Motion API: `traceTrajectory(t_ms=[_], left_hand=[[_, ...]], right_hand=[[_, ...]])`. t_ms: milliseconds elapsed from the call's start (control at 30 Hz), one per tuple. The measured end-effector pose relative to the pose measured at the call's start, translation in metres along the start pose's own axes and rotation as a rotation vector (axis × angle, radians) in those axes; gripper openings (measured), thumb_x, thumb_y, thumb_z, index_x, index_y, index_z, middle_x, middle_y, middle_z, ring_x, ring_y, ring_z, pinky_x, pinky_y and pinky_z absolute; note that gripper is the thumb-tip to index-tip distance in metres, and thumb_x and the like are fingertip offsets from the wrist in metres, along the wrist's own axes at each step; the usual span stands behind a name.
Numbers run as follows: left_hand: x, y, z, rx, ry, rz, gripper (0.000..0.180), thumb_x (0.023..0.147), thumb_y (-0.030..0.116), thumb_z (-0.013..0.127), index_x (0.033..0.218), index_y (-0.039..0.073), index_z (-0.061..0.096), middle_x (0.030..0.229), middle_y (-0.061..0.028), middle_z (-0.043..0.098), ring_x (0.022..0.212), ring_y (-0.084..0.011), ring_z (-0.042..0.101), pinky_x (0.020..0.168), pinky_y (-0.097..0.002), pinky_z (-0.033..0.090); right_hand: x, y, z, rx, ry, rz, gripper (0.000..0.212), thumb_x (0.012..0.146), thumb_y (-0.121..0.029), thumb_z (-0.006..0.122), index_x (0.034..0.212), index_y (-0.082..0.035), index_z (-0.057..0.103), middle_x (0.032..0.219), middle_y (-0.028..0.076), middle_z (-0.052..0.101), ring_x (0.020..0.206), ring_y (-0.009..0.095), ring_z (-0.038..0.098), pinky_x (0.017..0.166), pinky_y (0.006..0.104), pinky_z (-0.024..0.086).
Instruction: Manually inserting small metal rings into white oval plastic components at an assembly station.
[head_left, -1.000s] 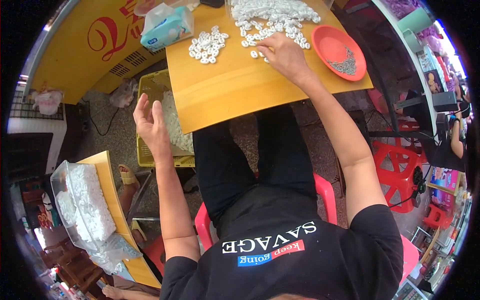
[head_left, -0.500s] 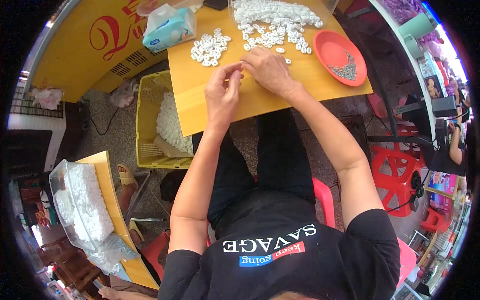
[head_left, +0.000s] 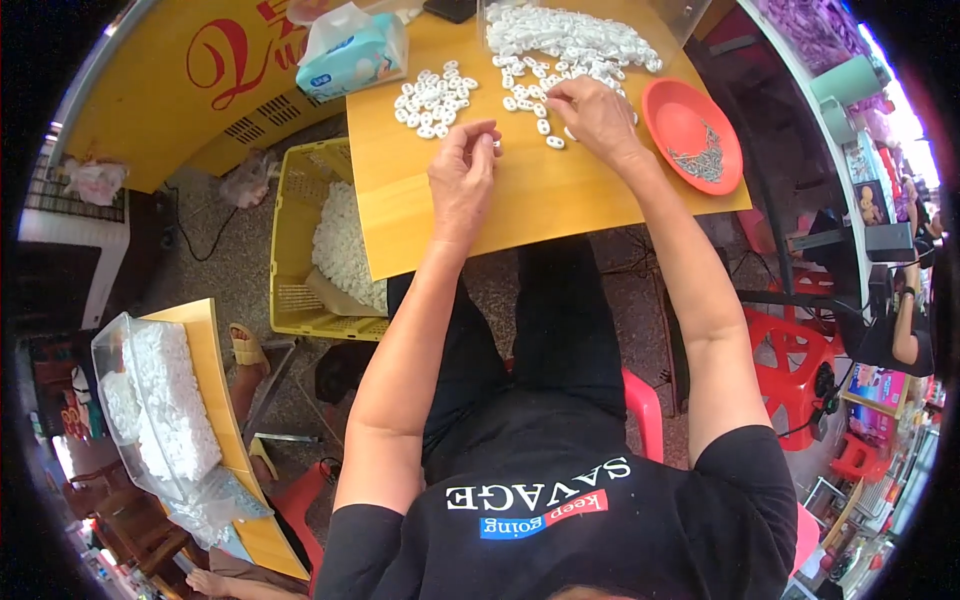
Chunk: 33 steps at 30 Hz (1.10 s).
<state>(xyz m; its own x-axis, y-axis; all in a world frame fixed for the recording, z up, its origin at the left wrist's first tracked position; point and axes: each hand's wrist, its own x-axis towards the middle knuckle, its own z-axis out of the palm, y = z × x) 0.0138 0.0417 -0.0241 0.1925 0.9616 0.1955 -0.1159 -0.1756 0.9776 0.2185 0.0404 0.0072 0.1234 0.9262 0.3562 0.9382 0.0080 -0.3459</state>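
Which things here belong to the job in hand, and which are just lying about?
Likely in use:
white two-holed pieces by the right hand
red dish
small metal bits

Likely just lying about:
tissue pack
black flat object

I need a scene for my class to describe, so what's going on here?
A seated person is working at a yellow table with small white two-holed oval pieces. The right hand is at the loose ones beside a large heap; whether it grips one is unclear. The left hand is nearest a smaller pile, with a bit of white showing at its fingertips. At the table's right, a red dish holds pin-like metal parts.
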Motion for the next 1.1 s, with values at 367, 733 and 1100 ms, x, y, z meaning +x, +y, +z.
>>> traceTrajectory(t_ms=[367, 733, 1100], left_hand=[[0.002, -0.004, 0.0, 0.023, -0.013, 0.024, 0.014, 0.092, 0.003, 0.055, 0.103, -0.001, 0.064, 0.087, -0.0082, 0.068, 0.076, -0.0117, 0.064, 0.069, -0.0256, 0.051], [-0.003, 0.0, 0.001, 0.02, -0.024, 0.031, 0.015, 0.092, 0.003, 0.056, 0.103, -0.002, 0.064, 0.087, -0.0085, 0.068, 0.077, -0.0119, 0.063, 0.069, -0.0255, 0.051], [-0.008, 0.011, 0.003, 0.18, -0.152, 0.278, 0.009, 0.088, 0.006, 0.064, 0.094, -0.001, 0.062, 0.082, -0.0098, 0.065, 0.077, -0.0159, 0.065, 0.067, -0.0274, 0.051]], right_hand=[[-0.014, 0.003, -0.005, -0.079, -0.031, -0.146, 0.014, 0.086, -0.019, 0.064, 0.092, -0.007, 0.069, 0.091, 0.01, 0.065, 0.086, 0.03, 0.064, 0.073, 0.0401, 0.051], [-0.005, 0.005, -0.018, 0.053, -0.262, -0.099, 0.017, 0.084, -0.018, 0.062, 0.094, -0.005, 0.068, 0.091, 0.013, 0.066, 0.088, 0.031, 0.064, 0.08, 0.041, 0.051], [-0.038, -0.038, -0.017, 1.276, -0.248, 0.451, 0.019, 0.089, -0.016, 0.067, 0.103, -0.004, 0.067, 0.091, 0.002, 0.069, 0.07, 0.005, 0.058, 0.065, 0.0198, 0.047]])
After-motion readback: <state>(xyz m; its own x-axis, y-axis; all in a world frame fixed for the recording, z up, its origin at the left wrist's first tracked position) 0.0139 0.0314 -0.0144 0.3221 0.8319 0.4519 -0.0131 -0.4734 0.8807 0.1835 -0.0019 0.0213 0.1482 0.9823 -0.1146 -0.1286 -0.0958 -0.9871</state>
